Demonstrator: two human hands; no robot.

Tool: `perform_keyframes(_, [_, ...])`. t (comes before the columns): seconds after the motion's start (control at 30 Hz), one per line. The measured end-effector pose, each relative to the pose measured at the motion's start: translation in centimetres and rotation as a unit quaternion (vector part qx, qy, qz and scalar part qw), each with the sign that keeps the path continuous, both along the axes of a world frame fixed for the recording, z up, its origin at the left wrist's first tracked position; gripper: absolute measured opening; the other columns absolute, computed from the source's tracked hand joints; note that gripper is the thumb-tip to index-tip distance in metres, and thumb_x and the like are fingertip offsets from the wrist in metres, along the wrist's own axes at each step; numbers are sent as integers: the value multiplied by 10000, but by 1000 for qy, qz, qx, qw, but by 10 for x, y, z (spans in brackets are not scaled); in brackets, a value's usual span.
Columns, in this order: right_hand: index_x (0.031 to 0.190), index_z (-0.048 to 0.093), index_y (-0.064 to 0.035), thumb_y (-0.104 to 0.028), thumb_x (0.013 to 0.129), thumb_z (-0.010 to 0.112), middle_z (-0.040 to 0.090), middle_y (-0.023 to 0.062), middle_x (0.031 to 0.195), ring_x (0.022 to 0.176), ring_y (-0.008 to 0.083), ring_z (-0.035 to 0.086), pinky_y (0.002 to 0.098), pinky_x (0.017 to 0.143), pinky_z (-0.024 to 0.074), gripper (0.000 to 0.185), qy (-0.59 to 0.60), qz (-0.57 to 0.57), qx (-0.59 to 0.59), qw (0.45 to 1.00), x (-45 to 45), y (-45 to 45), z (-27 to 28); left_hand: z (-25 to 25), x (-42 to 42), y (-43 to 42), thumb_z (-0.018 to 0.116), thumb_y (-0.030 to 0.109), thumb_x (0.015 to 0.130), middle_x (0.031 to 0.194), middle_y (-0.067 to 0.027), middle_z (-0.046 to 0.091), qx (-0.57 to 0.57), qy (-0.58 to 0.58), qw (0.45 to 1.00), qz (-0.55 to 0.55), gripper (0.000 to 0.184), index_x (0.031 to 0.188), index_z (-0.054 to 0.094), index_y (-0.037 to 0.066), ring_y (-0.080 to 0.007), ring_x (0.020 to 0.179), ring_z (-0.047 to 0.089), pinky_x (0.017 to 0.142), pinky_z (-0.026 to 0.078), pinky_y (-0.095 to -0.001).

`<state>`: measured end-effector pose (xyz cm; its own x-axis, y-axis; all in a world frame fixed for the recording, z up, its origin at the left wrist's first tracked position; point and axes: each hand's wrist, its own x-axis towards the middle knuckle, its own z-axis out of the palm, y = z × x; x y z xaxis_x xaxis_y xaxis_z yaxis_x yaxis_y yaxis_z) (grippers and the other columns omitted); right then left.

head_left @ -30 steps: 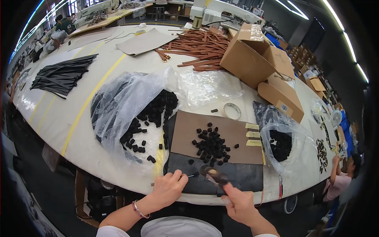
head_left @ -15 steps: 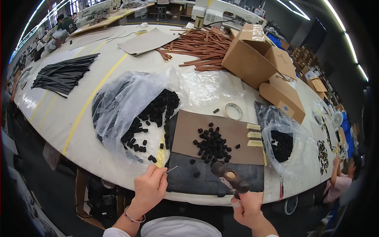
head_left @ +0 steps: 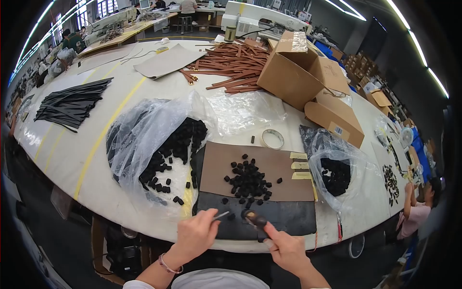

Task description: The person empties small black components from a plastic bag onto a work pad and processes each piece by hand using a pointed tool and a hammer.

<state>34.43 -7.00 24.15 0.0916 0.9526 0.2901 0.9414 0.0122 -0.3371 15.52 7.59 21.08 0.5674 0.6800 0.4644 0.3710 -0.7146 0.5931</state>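
My left hand [head_left: 198, 232] is closed around a thin metal rod [head_left: 221, 215] whose tip points right over the black mat [head_left: 288, 219]. In my right hand [head_left: 288, 248] is a dark hammer [head_left: 255, 219], its head over the mat near the rod's tip. One small black piece [head_left: 231, 216] lies on the mat between rod and hammer. Beyond it, a pile of small black pieces [head_left: 248, 179] rests on a brown sheet [head_left: 214, 168]. An open plastic bag [head_left: 144, 130] with more such pieces lies to the left, and another bag [head_left: 332, 149] to the right.
Brown straps [head_left: 236, 62] are heaped at the back beside open cardboard boxes [head_left: 291, 72]. Black strips [head_left: 72, 103] lie on the left of the table [head_left: 110, 173]. A tape roll [head_left: 273, 139] sits behind the sheet. At the far right is another person [head_left: 418, 212].
The hammer has moved left and is tilted differently. My left hand has shifted right with the rod, after moving left earlier. The whole view has shifted slightly.
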Motion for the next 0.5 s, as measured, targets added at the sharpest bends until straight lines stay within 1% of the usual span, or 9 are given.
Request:
perform_keyframes(0.03, [1249, 508, -172, -116, 708, 625, 440, 24, 549, 402, 186, 462, 302, 395, 374, 556, -1, 0, 1, 1000, 7, -5, 1, -5, 10, -3, 639, 73, 717, 628, -94, 563, 29, 38, 999, -16, 209, 904, 563, 19, -234, 480, 553, 438, 414, -315])
perform_keyframes(0.07, [1252, 502, -158, -104, 699, 618, 449, 38, 568, 436, 205, 480, 317, 411, 380, 567, -11, -56, 28, 998, 13, -12, 2, -12, 19, -6, 639, 73, 717, 628, -94, 563, 31, 36, 999, -15, 209, 904, 563, 19, -234, 480, 553, 438, 414, -315])
perform_keyframes(0.1, [1255, 497, -144, -92, 691, 612, 457, 51, 586, 469, 225, 498, 331, 427, 387, 578, -21, -109, 56, 992, 20, -18, 2, -21, 26, -10, 636, 97, 719, 626, -90, 559, 26, 109, 993, -28, 205, 896, 559, 29, -244, 505, 564, 457, 427, -326])
perform_keyframes(0.13, [1259, 488, -135, -81, 685, 607, 470, 65, 611, 504, 241, 510, 346, 445, 392, 589, -46, -154, 36, 986, 29, -24, 0, -26, 30, -10, 633, 120, 721, 623, -87, 556, 21, 183, 982, -39, 202, 887, 554, 38, -254, 530, 575, 476, 440, -336])
perform_keyframes(0.17, [1264, 480, -127, -70, 679, 602, 483, 78, 636, 539, 258, 523, 362, 463, 398, 600, -70, -198, 16, 978, 39, -29, -3, -27, 31, -7, 633, 120, 721, 623, -87, 556, 24, 182, 982, -37, 202, 887, 554, 38, -254, 530, 575, 476, 440, -336])
perform_keyframes(0.27, [1264, 467, -122, -46, 678, 603, 528, 100, 711, 605, 289, 552, 388, 514, 420, 606, -79, -244, -22, 966, 67, -35, -19, -23, 23, 20, 569, 101, 740, 583, -65, 537, 87, 90, 990, 66, 91, 797, 508, 66, -246, 503, 578, 462, 449, -345])
perform_keyframes(0.37, [1217, 505, -118, -42, 667, 615, 548, 94, 796, 671, 280, 569, 375, 538, 439, 566, -92, -252, -23, 963, 73, -27, -31, 3, 9, 45, 604, 62, 735, 659, -143, 602, 29, 24, 988, 151, 180, 901, 550, 16, -261, 521, 584, 463, 433, -354])
perform_keyframes(0.43, [1189, 526, -116, -42, 659, 624, 554, 87, 844, 706, 271, 574, 367, 553, 449, 544, -106, -243, -10, 964, 70, -11, -26, 7, 5, 43, 615, 54, 737, 646, -125, 601, -16, -6, 993, 120, 167, 889, 564, 10, -222, 496, 571, 454, 423, -332])
perform_keyframes(0.5, [1140, 552, -114, -49, 639, 645, 549, 70, 903, 743, 252, 573, 354, 584, 470, 513, -84, -139, 103, 981, 45, 23, -12, 10, 2, 40, 627, 45, 739, 633, -106, 599, -58, -36, 994, 87, 153, 877, 578, 3, -182, 470, 557, 444, 413, -310])
